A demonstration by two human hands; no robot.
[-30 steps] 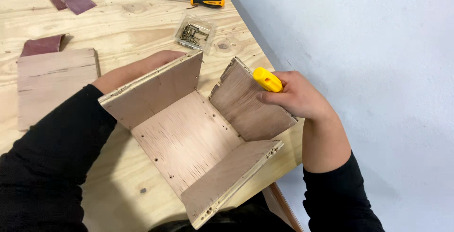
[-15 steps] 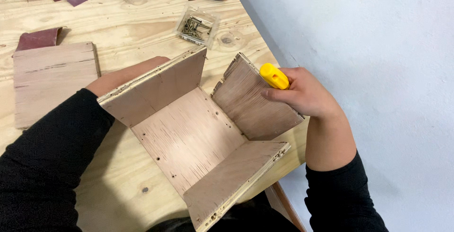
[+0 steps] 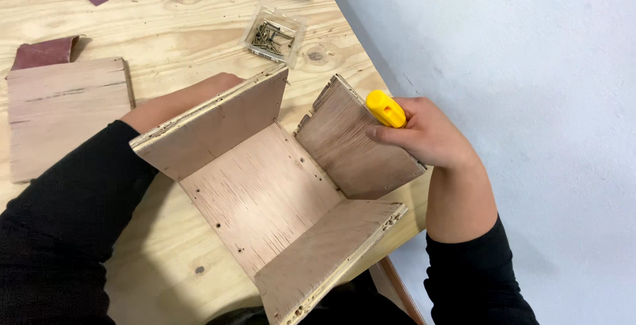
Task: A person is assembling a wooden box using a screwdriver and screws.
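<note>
The open wooden box [image 3: 278,199] sits at the table's [image 3: 165,27] near edge. The right hand [image 3: 424,133] grips a yellow handle [image 3: 385,108] on its side wall. The left hand is hidden behind it, so I cannot tell its fingers. Farther back, a clear tray [image 3: 273,33] holds screws.

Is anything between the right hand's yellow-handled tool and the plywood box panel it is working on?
Nothing visible. The right hand grips the yellow tool handle directly against the outer face of the plywood box, at its right-hand panel. The tool's tip is hidden behind that panel. The left hand is hidden behind the opposite wall.
</note>
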